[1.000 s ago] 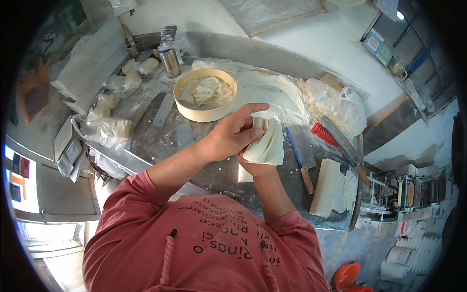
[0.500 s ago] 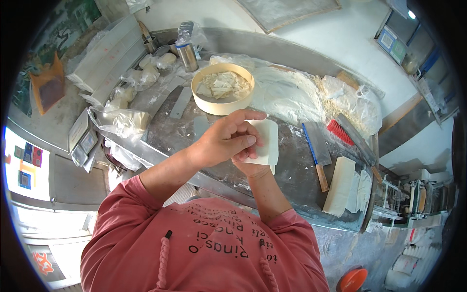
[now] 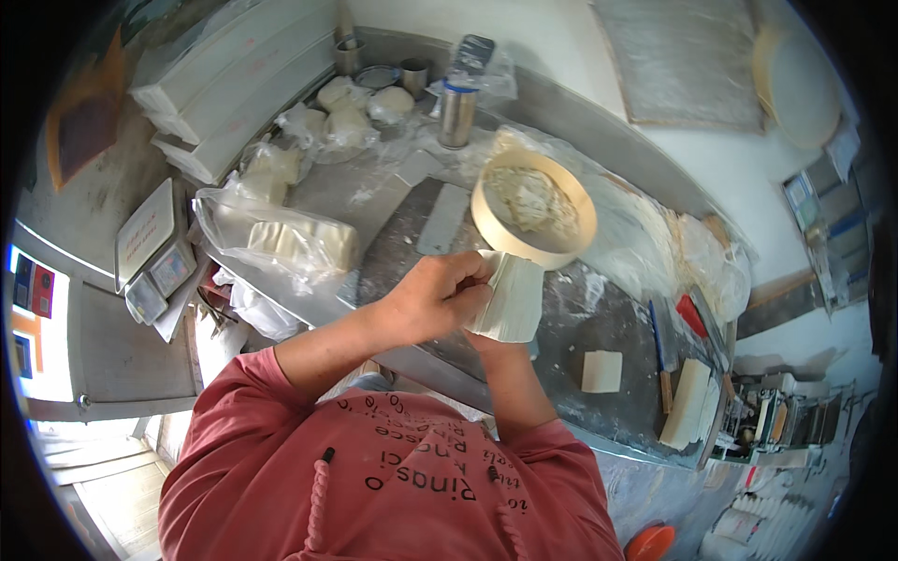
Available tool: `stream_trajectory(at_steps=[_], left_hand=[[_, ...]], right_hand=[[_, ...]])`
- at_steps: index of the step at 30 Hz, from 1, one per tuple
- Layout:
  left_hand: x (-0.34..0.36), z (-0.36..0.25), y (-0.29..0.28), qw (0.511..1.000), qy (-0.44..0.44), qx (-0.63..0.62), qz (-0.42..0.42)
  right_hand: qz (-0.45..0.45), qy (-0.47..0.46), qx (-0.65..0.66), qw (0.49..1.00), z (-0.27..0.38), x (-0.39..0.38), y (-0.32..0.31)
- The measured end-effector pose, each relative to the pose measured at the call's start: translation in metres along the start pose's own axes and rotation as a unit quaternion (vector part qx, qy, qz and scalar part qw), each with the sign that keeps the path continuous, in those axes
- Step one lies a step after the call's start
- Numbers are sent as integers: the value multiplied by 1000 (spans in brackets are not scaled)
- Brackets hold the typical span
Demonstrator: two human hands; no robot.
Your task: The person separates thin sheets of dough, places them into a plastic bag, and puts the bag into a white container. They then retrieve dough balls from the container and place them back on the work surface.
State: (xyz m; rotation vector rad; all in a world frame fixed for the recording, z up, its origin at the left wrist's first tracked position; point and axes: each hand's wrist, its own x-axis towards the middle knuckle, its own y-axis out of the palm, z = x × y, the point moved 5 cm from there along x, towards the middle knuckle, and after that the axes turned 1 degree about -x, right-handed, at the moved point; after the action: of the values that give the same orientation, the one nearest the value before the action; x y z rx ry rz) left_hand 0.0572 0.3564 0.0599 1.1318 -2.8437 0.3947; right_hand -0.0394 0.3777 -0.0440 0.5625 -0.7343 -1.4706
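Note:
A stack of thin, pale, square dough wrappers (image 3: pixel 513 297) is held up over the table in front of me. My left hand (image 3: pixel 432 297) is closed on its left edge, thumb and fingers pinching the sheets. From behind and below, my right hand (image 3: pixel 488 344) supports the same stack; most of its fingers are hidden by the wrappers. To the right, a smaller stack of wrappers (image 3: pixel 601 371) lies on the dark, floury worktop (image 3: pixel 552 411).
Beyond my hands stands a round sieve (image 3: pixel 486 210) with dough scraps inside. Bagged dough (image 3: pixel 299 245) and a scale (image 3: pixel 154 248) are at left, with a steel flask (image 3: pixel 457 117) behind. A knife (image 3: pixel 663 341), a red brush (image 3: pixel 690 316) and a long wrapper stack (image 3: pixel 687 404) lie right.
My view has turned left, so the table's things appear farther right. The held stack now shows its layered edge, my left fingers pinch its side, and a smaller stack lies on the worktop.

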Motion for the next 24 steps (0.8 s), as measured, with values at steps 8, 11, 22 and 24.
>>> stream_trajectory(at_steps=[8,11,22,24], left_hand=[[-13,25,-71,983,-112,-141,33],[-21,44,-80,952,-140,-265,-57],[-3,-12,-16,929,168,306,-126],[2,-7,-4,924,172,317,-131]], right_hand=[[56,60,239,968,-63,37,50],[-7,62,185,981,-47,41,62],[41,29,191,980,-18,24,10],[48,47,216,974,-7,20,10]])
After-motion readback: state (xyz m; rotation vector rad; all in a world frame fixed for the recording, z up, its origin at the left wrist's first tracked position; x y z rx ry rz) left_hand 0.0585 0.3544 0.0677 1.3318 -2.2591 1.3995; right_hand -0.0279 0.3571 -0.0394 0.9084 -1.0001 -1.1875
